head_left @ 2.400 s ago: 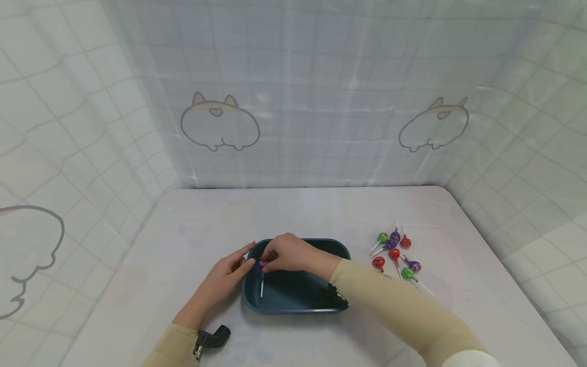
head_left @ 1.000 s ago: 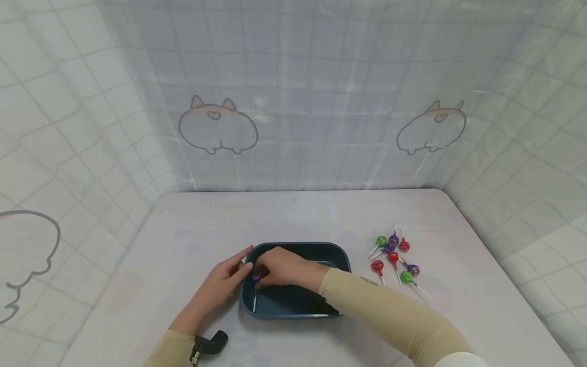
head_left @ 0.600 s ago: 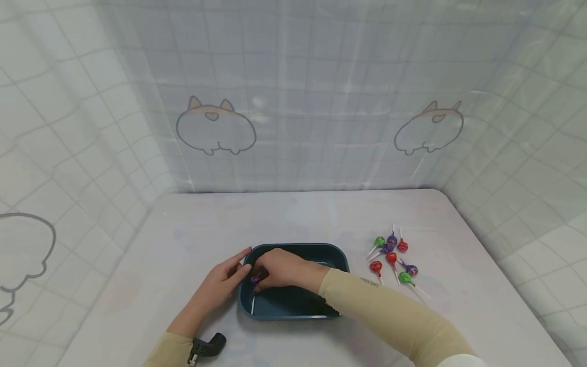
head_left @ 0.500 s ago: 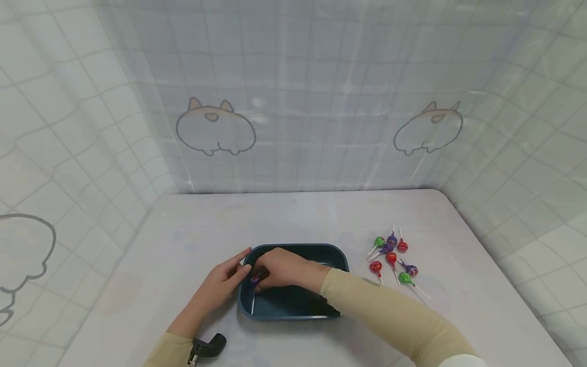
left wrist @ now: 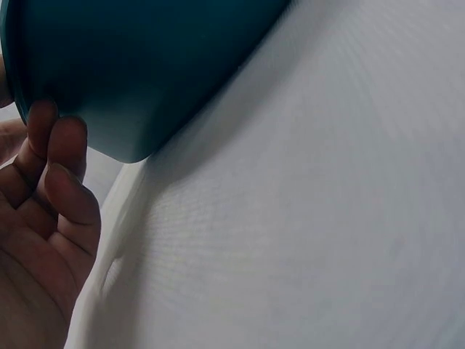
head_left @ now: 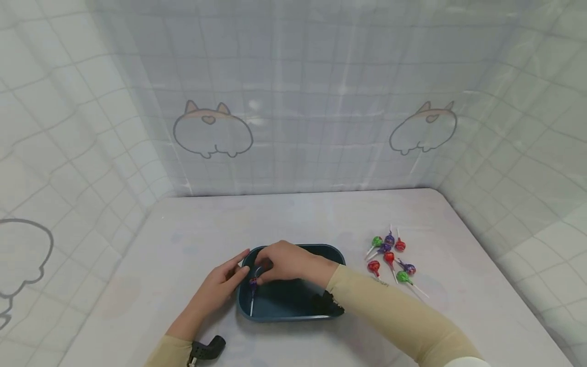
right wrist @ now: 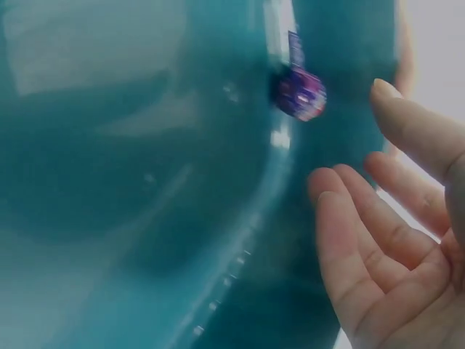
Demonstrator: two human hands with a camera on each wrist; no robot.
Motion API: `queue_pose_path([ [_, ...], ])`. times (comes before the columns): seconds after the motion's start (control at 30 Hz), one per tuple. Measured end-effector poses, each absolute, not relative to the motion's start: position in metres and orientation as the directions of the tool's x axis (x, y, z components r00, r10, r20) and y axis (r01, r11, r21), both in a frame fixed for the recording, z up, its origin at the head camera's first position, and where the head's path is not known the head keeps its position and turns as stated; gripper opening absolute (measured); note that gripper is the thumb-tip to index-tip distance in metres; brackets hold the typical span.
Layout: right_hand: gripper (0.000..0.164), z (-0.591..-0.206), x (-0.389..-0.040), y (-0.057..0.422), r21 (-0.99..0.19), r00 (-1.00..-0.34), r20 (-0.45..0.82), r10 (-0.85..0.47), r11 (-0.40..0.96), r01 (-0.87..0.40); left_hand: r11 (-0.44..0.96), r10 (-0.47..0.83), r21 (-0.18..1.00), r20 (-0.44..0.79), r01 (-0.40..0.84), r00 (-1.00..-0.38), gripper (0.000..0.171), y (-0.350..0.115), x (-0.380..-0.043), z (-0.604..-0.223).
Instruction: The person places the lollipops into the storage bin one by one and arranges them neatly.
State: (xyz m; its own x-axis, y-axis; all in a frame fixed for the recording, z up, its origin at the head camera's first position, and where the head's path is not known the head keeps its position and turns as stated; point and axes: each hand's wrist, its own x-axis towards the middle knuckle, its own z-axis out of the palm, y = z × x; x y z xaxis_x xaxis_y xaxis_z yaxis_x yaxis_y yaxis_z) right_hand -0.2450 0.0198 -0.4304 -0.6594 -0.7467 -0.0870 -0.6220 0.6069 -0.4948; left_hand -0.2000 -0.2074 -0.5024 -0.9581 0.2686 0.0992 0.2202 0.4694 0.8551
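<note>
In the head view, we saw that the purple-wrapped ball lollipop [head_left: 253,281] with white stick lay in the nine o'clock end of the dark teal rectangular plastic tray [head_left: 289,302], on the pale desk [head_left: 197,229]. Its long axis ran nearly from twelve to six, stick toward six. It was just beside the fingertips of our right hand [head_left: 284,261], toward seven o'clock; this hand was the nearer one, its fingers loose, grasping nothing. Our left hand [head_left: 222,283] held the tray's nine o'clock wall, thumb over the rim. Other red, green and purple lollipops [head_left: 389,256] lay between two and three o'clock from the tray.
</note>
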Motion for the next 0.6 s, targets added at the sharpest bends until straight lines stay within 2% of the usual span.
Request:
queue_pose_path([
  [0.23, 0.044, -0.414, -0.247, 0.035, -0.531, -0.672, -0.024, -0.740, 0.579, -0.619, 0.470, 0.258, 0.859, 0.085, 0.202, -0.962, 0.054, -0.207, -0.198, -0.503],
  [0.43, 0.045, -0.403, -0.248, 0.058, -0.628, -0.715, 0.014, -0.699, 0.551, -0.550, 0.484, 0.245, 0.853, 0.084, 0.197, -0.966, 0.056, -0.206, -0.199, -0.502],
  [0.6, 0.042, -0.396, -0.249, 0.085, -0.636, -0.753, 0.080, -0.653, 0.548, -0.543, 0.483, 0.246, 0.852, 0.092, 0.204, -0.965, 0.054, -0.205, -0.199, -0.501],
])
